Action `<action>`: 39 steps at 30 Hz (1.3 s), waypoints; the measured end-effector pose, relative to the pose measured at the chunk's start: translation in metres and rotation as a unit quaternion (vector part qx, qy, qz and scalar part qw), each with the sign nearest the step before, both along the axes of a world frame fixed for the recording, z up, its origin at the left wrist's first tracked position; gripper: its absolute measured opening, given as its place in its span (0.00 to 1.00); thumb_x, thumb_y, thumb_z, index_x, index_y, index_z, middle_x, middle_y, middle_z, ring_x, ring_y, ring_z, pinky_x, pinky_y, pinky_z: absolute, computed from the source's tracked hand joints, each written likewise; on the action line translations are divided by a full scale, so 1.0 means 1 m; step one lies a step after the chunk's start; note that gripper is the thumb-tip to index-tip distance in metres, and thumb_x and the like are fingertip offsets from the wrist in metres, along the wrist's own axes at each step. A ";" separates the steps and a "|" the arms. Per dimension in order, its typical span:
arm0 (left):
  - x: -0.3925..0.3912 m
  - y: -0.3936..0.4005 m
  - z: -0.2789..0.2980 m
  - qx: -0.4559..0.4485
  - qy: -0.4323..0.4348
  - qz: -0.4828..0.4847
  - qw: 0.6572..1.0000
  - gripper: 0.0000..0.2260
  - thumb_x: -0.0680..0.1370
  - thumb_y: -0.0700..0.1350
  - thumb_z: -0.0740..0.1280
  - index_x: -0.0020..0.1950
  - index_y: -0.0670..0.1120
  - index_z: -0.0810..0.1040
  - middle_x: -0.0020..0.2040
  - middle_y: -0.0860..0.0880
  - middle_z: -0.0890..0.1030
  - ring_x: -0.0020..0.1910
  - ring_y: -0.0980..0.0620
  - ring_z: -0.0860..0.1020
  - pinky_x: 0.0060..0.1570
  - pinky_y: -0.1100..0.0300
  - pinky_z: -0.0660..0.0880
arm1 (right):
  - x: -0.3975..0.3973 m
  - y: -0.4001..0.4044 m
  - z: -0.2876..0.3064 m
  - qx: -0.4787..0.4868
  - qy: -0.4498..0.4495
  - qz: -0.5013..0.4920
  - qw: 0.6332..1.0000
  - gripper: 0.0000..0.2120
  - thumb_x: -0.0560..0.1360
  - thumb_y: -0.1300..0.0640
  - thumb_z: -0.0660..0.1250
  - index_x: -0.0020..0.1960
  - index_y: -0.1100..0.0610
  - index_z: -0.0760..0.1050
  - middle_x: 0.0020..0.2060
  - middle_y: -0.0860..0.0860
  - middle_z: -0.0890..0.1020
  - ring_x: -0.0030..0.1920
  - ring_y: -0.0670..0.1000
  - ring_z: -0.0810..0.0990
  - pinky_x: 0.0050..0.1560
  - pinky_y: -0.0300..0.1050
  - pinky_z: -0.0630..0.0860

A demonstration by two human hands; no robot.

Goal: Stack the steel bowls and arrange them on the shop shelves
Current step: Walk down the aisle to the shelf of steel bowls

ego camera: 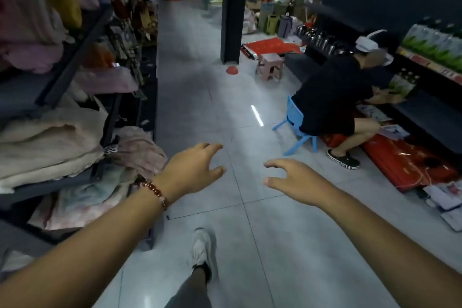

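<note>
reaching out over the tiled floor (195, 87), the left hand (192, 170) and right hand (295, 182) sit low in the frame's centre, fingers spread loosely, holding nothing. shiny steel vessels (322, 39), too blurred to tell if bowls, line a dark shelf at upper right, behind a person (332, 97) on a blue chair (295, 117).

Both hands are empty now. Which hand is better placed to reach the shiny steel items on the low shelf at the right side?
Probably the right hand. It hangs open on the side of the steel items, which stand far ahead on the right. The left hand, also open, is beside the cloth shelves.
</note>
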State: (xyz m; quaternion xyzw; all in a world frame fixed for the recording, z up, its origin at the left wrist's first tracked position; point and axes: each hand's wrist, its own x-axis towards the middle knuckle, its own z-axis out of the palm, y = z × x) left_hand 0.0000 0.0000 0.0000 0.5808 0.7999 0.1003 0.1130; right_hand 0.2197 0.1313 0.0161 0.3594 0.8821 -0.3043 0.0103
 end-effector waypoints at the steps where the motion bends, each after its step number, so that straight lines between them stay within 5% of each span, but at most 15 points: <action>1: -0.008 0.010 -0.006 -0.005 -0.012 0.003 1.000 0.29 0.80 0.61 0.62 0.79 0.53 0.59 0.75 0.48 0.68 0.68 0.45 0.73 0.62 0.49 0.74 | -0.009 0.009 -0.007 -0.013 0.001 0.001 1.000 0.23 0.76 0.46 0.68 0.69 0.49 0.72 0.70 0.47 0.73 0.69 0.46 0.70 0.67 0.41 0.65; 13: -0.211 0.219 -0.050 -0.073 -0.031 0.011 0.997 0.28 0.81 0.58 0.62 0.78 0.52 0.61 0.75 0.48 0.68 0.67 0.44 0.73 0.63 0.49 0.73 | -0.227 0.215 -0.051 -0.067 -0.028 -0.022 0.997 0.22 0.77 0.48 0.67 0.69 0.51 0.72 0.70 0.48 0.73 0.70 0.48 0.70 0.65 0.39 0.64; 23: -0.324 0.383 -0.039 -0.081 0.010 -0.012 0.997 0.28 0.81 0.58 0.61 0.79 0.51 0.59 0.76 0.47 0.65 0.70 0.43 0.71 0.63 0.49 0.72 | -0.323 0.386 -0.046 -0.053 -0.021 -0.031 0.998 0.22 0.77 0.48 0.67 0.70 0.49 0.71 0.70 0.48 0.72 0.69 0.48 0.70 0.67 0.40 0.66; 30: -0.406 0.542 -0.060 -0.101 0.011 0.010 0.995 0.28 0.81 0.57 0.62 0.79 0.51 0.60 0.76 0.47 0.65 0.70 0.44 0.71 0.64 0.49 0.73 | -0.391 0.552 -0.073 -0.051 0.015 -0.056 0.997 0.19 0.78 0.50 0.66 0.69 0.49 0.73 0.68 0.45 0.74 0.66 0.44 0.71 0.58 0.33 0.62; 39: -0.497 0.754 -0.049 -0.113 -0.001 0.034 0.993 0.30 0.80 0.60 0.62 0.79 0.50 0.61 0.75 0.47 0.67 0.71 0.45 0.70 0.68 0.51 0.69 | -0.497 0.763 -0.066 -0.085 -0.037 0.005 0.996 0.24 0.78 0.48 0.66 0.72 0.51 0.69 0.71 0.48 0.70 0.69 0.46 0.69 0.63 0.32 0.61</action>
